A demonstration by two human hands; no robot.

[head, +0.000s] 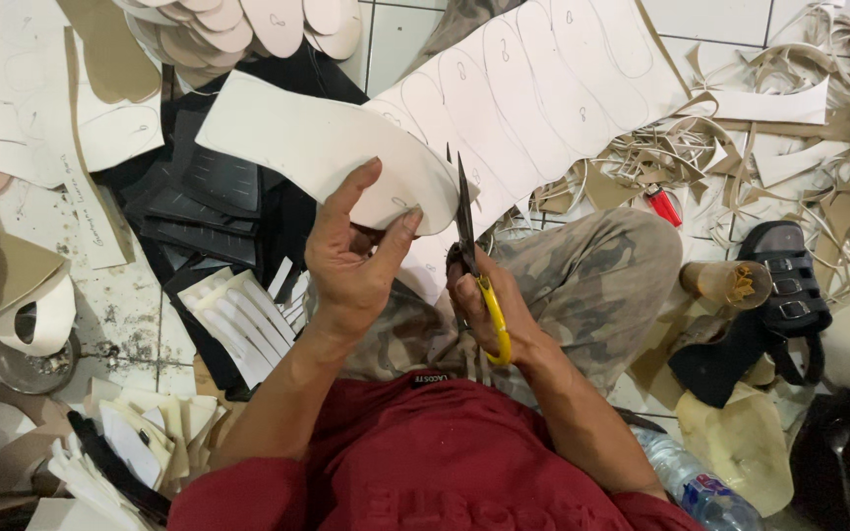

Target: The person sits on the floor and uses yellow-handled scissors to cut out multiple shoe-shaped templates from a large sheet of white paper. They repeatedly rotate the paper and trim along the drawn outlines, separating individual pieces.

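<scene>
The left hand (351,261) pinches the near end of a white insole-shaped cutout (317,147), whose long axis runs up and away to the left of it. Just right of that pinched end, the right hand (489,305) grips yellow-handled scissors (469,236), blades pointing up along the cutout's edge.

One scissors (472,258) — one bottle (693,484)

one head camera looks steeply down, close over the hands, lap and the littered tiled floor (395,39).
</scene>
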